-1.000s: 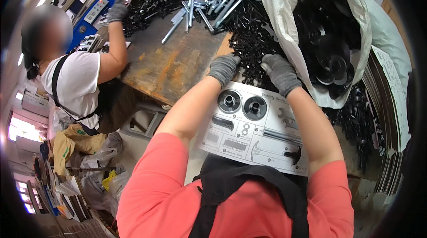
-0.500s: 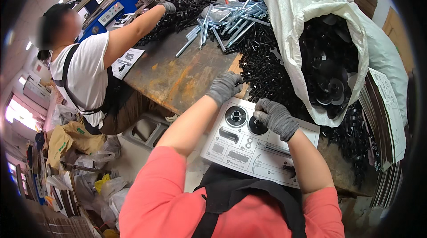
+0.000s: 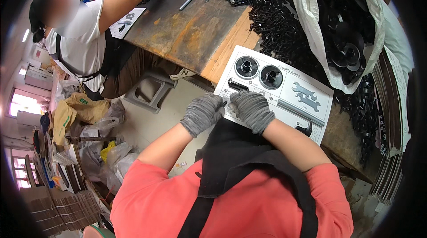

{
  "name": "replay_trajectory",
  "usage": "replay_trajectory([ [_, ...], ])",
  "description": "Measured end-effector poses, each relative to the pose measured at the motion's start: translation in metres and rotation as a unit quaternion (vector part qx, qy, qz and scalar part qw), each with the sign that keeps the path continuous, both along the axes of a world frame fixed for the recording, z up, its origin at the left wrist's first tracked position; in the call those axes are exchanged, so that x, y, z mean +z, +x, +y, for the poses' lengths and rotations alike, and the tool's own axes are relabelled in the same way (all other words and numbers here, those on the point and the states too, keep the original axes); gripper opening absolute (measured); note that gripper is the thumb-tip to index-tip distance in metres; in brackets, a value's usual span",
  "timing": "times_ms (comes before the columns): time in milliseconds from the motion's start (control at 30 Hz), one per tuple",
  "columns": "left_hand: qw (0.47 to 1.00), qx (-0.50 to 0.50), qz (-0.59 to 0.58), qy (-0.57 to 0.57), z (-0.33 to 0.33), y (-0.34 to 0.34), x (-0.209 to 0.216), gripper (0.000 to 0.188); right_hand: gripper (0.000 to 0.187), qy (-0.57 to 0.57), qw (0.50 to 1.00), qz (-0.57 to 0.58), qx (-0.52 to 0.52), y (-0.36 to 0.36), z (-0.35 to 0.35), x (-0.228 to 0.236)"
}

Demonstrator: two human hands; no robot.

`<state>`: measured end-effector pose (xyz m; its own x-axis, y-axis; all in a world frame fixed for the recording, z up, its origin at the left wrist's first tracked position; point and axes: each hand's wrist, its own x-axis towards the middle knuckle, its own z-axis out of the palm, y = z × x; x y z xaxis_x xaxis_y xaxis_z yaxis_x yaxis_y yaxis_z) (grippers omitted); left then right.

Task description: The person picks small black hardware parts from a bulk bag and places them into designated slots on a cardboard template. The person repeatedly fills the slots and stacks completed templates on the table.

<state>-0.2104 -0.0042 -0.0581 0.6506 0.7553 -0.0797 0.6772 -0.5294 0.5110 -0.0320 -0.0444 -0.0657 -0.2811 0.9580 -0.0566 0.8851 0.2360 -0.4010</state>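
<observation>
Bright, even light; dark, warped fisheye rim.

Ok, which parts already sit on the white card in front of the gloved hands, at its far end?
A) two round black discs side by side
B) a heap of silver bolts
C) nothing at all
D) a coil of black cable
A: two round black discs lie side by side at the far end of the white card, beyond the left hand and right hand, which meet at its near edge.

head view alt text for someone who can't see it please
Two grey-gloved hands, left and right, meet at the near edge of a white parts card holding two black wheels, on a worn workbench piled with black parts.
</observation>
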Motion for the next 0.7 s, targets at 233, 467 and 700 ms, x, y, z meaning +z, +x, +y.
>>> replay_trajectory([
  [233, 0.984, -0.090, -0.148, -0.046, 0.042, -0.001, -0.003, 0.017, 0.024, -0.168, 0.971, 0.160, 0.063, 0.035, -0.005, -0.005],
  [467, 0.929, -0.231, -0.209, -0.200, 0.047, -0.003, -0.016, 0.043, 0.032, -0.149, 0.989, 0.008, -0.022, 0.022, -0.013, 0.007],
  [700, 0.950, -0.250, -0.185, 0.036, 0.041, 0.000, -0.031, 0.043, 0.027, -0.058, 0.998, -0.013, 0.009, -0.001, -0.006, -0.008],
])
